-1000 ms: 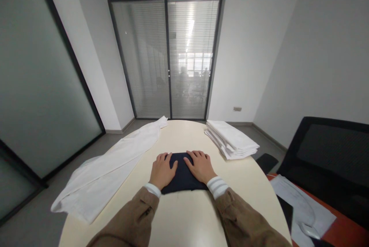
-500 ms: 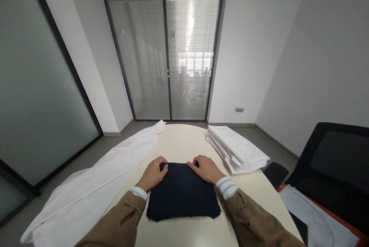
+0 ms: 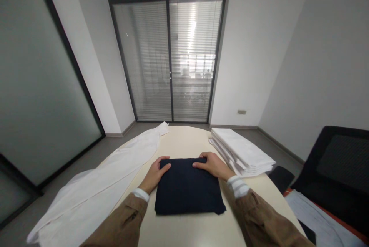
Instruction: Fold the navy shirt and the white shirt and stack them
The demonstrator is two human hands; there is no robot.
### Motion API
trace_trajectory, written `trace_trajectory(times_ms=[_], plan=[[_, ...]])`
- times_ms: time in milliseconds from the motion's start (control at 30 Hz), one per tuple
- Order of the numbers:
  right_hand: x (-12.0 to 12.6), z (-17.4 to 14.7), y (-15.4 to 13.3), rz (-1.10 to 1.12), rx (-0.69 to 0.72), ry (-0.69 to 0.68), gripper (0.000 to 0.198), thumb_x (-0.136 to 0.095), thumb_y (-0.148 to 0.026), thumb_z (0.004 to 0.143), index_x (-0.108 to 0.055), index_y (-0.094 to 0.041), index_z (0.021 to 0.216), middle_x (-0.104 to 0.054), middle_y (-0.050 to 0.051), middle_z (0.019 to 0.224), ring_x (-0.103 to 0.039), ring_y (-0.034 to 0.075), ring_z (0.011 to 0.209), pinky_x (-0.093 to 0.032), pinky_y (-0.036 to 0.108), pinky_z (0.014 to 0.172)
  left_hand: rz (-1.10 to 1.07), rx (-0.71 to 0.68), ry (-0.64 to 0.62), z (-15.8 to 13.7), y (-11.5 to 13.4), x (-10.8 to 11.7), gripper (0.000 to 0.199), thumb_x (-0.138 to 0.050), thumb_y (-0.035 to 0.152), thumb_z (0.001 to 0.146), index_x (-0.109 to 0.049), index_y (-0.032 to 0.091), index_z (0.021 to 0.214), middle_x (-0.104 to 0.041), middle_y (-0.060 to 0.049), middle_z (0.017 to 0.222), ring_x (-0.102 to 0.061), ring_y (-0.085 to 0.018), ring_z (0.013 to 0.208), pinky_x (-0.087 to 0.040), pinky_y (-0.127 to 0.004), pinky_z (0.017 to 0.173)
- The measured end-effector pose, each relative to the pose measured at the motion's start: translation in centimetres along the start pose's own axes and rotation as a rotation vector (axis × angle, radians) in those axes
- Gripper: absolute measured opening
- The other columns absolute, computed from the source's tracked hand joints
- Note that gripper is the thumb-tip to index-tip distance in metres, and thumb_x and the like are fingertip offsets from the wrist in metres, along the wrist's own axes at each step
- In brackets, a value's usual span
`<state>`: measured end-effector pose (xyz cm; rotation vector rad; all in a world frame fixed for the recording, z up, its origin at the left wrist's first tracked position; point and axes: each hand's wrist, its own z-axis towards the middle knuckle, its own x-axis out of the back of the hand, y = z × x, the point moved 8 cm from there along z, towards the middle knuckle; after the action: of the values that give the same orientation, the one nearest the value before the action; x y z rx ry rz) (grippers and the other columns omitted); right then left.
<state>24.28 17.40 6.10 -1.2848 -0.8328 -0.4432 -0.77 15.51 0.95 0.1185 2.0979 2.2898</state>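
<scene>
Pale tabletop surrounds the navy cloth, its far edge seemingly clamped by fingers of left hand and right hand.

A white cloth lay along the table's left edge, partly overhanging it. A white stack sat at the right edge, toward the far end. Beyond the right edge stood a chair; past the far edge, blinds.

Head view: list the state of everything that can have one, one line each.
Navy cloth: folded, flat on the table
Right-side white cloths: folded, stacked
Left-side white cloth: laid out lengthwise, overhanging the edge
Blinds: lowered
Left hand: holding navy cloth's far-left corner
Right hand: holding its far-right corner
</scene>
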Motion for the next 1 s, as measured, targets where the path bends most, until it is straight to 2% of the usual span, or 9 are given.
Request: trace_trajectory(times_ms=[133, 233, 300, 433, 500, 600, 700, 800, 1000], plan=[[0.8, 0.5, -2.2, -0.069, 0.083, -0.145, 0.051, -0.074, -0.063, 0.067, -0.07, -0.018, 0.091, -0.071, 0.005, 0.083, -0.064, 0.021, 0.076, -0.041, 0.026, 0.063, -0.141, 0.02, 0.028, 0.0, 0.2, 0.2, 0.047, -0.067, 0.054, 0.079, -0.067, 0.013, 0.103, -0.074, -0.01, 0.098, -0.068, -0.027, 0.093, -0.052, -0.038, 0.085], [1.4, 0.2, -4.6, -0.058, 0.207, -0.266, 0.043, -0.074, -0.055, 0.071, -0.07, -0.02, 0.096, -0.071, 0.004, 0.088, -0.063, 0.02, 0.078, -0.042, 0.026, 0.066, -0.135, 0.006, 0.111, -0.2, 0.1, 1.0, 0.046, -0.065, 0.055, 0.081, -0.069, 0.015, 0.101, -0.073, -0.009, 0.104, -0.066, -0.026, 0.1, -0.05, -0.036, 0.089], [2.9, -0.2, -5.9, -0.043, 0.268, -0.233, 0.034, -0.07, -0.051, 0.077, -0.069, -0.021, 0.093, -0.07, 0.003, 0.086, -0.062, 0.019, 0.078, -0.043, 0.026, 0.067, -0.18, 0.046, 0.153, -0.4, -0.7, 1.4, 0.05, -0.063, 0.058, 0.08, -0.067, 0.016, 0.107, -0.073, -0.008, 0.107, -0.067, -0.024, 0.099, -0.051, -0.034, 0.086], [7.7, -1.1, -6.4, 0.086, 0.311, -0.077, 0.033, -0.069, -0.049, 0.078, -0.065, -0.02, 0.092, -0.068, 0.001, 0.083, -0.061, 0.018, 0.079, -0.046, 0.027, 0.071, -0.31, 0.13, 0.102, -0.7, -1.9, 0.8, 0.058, -0.058, 0.062, 0.082, -0.057, 0.017, 0.119, -0.072, -0.011, 0.107, -0.07, -0.02, 0.086, -0.053, -0.031, 0.074], [10.7, -1.2, -4.9, 0.202, 0.259, 0.036, 0.038, -0.072, -0.05, 0.075, -0.064, -0.019, 0.095, -0.069, 0.001, 0.084, -0.063, 0.018, 0.079, -0.048, 0.028, 0.072, -0.327, 0.117, 0.105, -0.8, -1.9, 0.7, 0.057, -0.06, 0.06, 0.082, -0.055, 0.016, 0.117, -0.072, -0.012, 0.106, -0.07, -0.02, 0.087, -0.052, -0.03, 0.075], [15.2, -1.2, -0.7, 0.429, 0.106, 0.287, 0.043, -0.078, -0.047, 0.07, -0.066, -0.018, 0.098, -0.072, 0.003, 0.088, -0.066, 0.018, 0.078, -0.051, 0.027, 0.07, -0.323, 0.124, 0.115, -0.9, -1.8, 0.6, 0.055, -0.061, 0.06, 0.081, -0.055, 0.016, 0.114, -0.072, -0.012, 0.105, -0.07, -0.019, 0.086, -0.052, -0.028, 0.073], [17.5, -1.4, 4.6, 0.795, -0.065, 0.498, 0.038, -0.082, -0.035, 0.069, -0.067, -0.019, 0.1, -0.074, 0.003, 0.088, -0.068, 0.016, 0.074, -0.054, 0.025, 0.069, -0.306, 0.138, 0.114, -0.9, -1.9, 0.4, 0.054, -0.062, 0.059, 0.08, -0.055, 0.016, 0.112, -0.073, -0.011, 0.099, -0.071, -0.018, 0.081, -0.051, -0.027, 0.068], [17.7, -1.6, 9.0, 1.012, -0.213, 0.581, 0.028, -0.078, -0.024, 0.074, -0.069, -0.018, 0.1, -0.076, 0.005, 0.087, -0.069, 0.015, 0.068, -0.056, 0.023, 0.063, -0.276, 0.13, 0.096, -0.8, -1.8, 0.0, 0.053, -0.063, 0.059, 0.079, -0.056, 0.016, 0.111, -0.073, -0.009, 0.094, -0.071, -0.018, 0.079, -0.05, -0.026, 0.066], [15.8, -2.8, 14.5, 1.201, -0.464, 0.55, 0.011, -0.068, -0.02, 0.084, -0.068, -0.015, 0.095, -0.076, 0.007, 0.08, -0.07, 0.016, 0.063, -0.06, 0.023, 0.061, -0.253, 0.123, 0.08, -0.7, -2.1, -0.1, 0.052, -0.065, 0.057, 0.078, -0.056, 0.016, 0.11, -0.072, -0.008, 0.091, -0.071, -0.017, 0.076, -0.047, -0.023, 0.061]])
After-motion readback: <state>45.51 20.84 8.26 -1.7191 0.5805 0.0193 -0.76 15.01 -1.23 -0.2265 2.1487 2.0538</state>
